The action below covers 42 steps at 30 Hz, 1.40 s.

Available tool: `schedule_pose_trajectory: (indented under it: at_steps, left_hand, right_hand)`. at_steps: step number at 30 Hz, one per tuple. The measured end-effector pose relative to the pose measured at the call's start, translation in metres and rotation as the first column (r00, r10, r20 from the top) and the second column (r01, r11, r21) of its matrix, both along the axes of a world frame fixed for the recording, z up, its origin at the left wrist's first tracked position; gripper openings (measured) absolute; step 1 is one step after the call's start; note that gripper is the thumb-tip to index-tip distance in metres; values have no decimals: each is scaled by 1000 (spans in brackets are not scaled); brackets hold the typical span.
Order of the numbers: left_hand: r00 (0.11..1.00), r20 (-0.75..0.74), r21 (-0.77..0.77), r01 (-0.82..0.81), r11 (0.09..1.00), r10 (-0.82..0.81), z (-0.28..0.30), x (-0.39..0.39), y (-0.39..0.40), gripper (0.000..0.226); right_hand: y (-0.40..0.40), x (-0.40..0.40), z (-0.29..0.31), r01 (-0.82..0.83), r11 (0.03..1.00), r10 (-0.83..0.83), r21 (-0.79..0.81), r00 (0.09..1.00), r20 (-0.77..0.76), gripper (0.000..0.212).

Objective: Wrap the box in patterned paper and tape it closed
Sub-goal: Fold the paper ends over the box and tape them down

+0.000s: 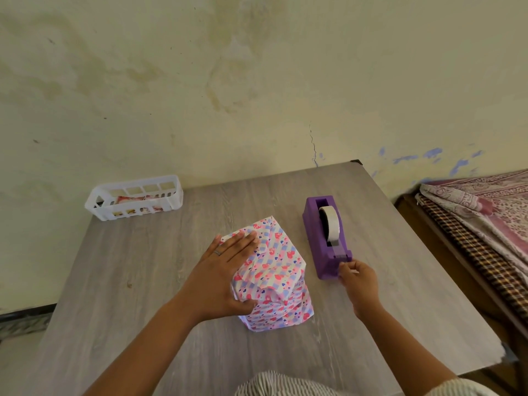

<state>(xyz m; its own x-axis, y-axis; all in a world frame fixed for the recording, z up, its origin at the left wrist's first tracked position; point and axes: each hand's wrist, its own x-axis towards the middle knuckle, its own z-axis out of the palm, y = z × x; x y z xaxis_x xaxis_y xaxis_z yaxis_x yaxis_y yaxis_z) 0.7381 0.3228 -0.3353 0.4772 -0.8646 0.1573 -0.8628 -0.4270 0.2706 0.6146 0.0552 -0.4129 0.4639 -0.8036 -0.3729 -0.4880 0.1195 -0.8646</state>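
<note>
A box covered in heart-patterned pink, blue and white paper (278,270) stands upright in the middle of the grey wooden table (143,281). My left hand (225,275) lies flat against its left side and top, fingers spread, pressing the paper down. To the right sits a purple tape dispenser (324,238) with a white tape roll (331,224). My right hand (357,281) is at the dispenser's near end, thumb and fingers pinched at the tape's free end by the cutter.
A white plastic basket (134,200) with some paper inside stands at the table's far left, next to the stained wall. A bed with patterned cloths (485,224) lies beyond the table's right edge. A striped garment (285,384) shows at the bottom.
</note>
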Motion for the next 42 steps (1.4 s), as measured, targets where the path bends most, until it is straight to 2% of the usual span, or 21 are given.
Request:
schedule_pose_trajectory:
  at_steps: [3, 6, 8, 10, 13, 17, 19, 21, 22, 26, 29, 32, 35, 39, 42]
  left_hand:
    - [1000, -4, 1, -3, 1000, 3, 1, -1, 0, 103]
    - [1000, 2, -1, -13, 1000, 13, 2, -2, 0, 103]
    - [1000, 0, -4, -28, 1000, 28, 3, -3, 1, 103]
    - [1000, -8, 1, -29, 1000, 29, 3, -4, 0, 103]
    - [999, -23, 5, -26, 1000, 26, 4, -4, 1, 102]
    - [996, -78, -34, -51, 998, 48, 7, -8, 1, 109]
    - [992, -108, -53, -65, 997, 59, 9, -9, 1, 111]
    - [992, -112, -70, -68, 995, 60, 10, -9, 1, 111]
    - [992, -113, -76, -69, 995, 60, 9, -9, 1, 111]
    - [991, -119, -107, -69, 992, 56, 9, -10, 2, 109]
    - [991, -128, -120, -65, 991, 49, 10, -10, 1, 109]
    - [990, -131, -118, -70, 990, 55, 11, -11, 1, 109]
    - [995, -92, -99, -59, 993, 50, 8, -12, 1, 105]
    - [999, 11, -30, -40, 999, 40, 2, -11, 2, 100]
    - [999, 36, 6, -41, 999, 41, 1, -10, 2, 101]
  right_hand:
    - [-4, -1, -1, -53, 990, 42, -134, 995, -87, 12]
    - [-6, -16, -8, -22, 991, 3, -135, 990, -139, 12]
    - [-2, -26, -5, -24, 984, -1, -178, 990, -138, 13]
    - [5, -29, 9, -57, 955, 32, -293, 996, -88, 16]
    - [21, -20, 46, -179, 889, 196, -422, 981, -5, 21]
    - [42, 1, 107, -358, 764, 442, -536, 897, 31, 15]
    - [52, 14, 134, -496, 741, 563, -452, 826, 17, 35]
    - [62, 28, 151, -613, 764, 640, -201, 759, 117, 66]
    - [67, 34, 156, -650, 751, 660, -117, 738, 139, 72]
    - [80, 58, 159, -741, 669, 742, -56, 671, -16, 76]
    - [84, 68, 159, -766, 642, 756, -30, 639, -145, 77]
    - [86, 73, 160, -770, 626, 720, -119, 630, -290, 72]
    - [88, 76, 160, -804, 536, 668, -256, 590, -454, 68]
    - [88, 79, 159, -853, 429, 638, -297, 518, -569, 65]
    - [79, 75, 158, -874, 419, 614, -246, 473, -632, 69]
